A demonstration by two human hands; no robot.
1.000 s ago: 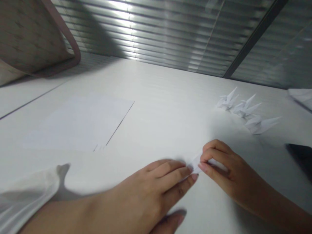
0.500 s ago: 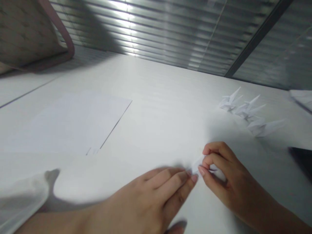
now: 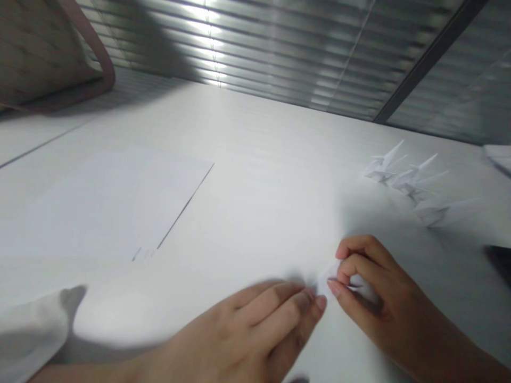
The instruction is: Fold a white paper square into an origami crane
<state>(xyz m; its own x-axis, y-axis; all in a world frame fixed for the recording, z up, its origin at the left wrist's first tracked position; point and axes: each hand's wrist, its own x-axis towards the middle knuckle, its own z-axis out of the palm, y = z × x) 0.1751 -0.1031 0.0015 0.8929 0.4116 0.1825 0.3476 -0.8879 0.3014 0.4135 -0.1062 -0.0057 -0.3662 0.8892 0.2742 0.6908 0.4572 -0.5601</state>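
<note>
1. Head view, right hand [image 3: 371, 287]: fingers curled, grip narrow; thumb and fingertips pinch a small folded piece of white paper [image 3: 333, 279].
2. Left hand [image 3: 255, 330]: palm down, fingers nearly straight and close together, holding nothing. The fingertips [image 3: 315, 303] reach the near-left end of the paper; blur hides whether they touch it or lie just beside it.
3. Location of the paper: between the hands, right of centre and towards the near edge of the white worktop [image 3: 259, 159]. Whether it rests on the surface is hidden.
4. Three white origami cranes [image 3: 407, 181]: in a slanting row, far right, well apart from the hands.
5. Flat sheet of white paper [image 3: 120, 202]: left of the hands, lying on the worktop.
6. Loose white fabric sleeve [image 3: 27, 335]: near left, on the left arm.
7. Dark flat object [image 3: 499, 260]: cut off by the right edge of view.
8. White paper piece [image 3: 497, 157]: far right corner, partly in view.
9. Beige patterned padded object with dusty-pink edging [image 3: 40, 53]: far left, beyond the worktop.
10. Grey slatted window blind [image 3: 279, 48]: along the far edge, crossed by a dark bar.
</note>
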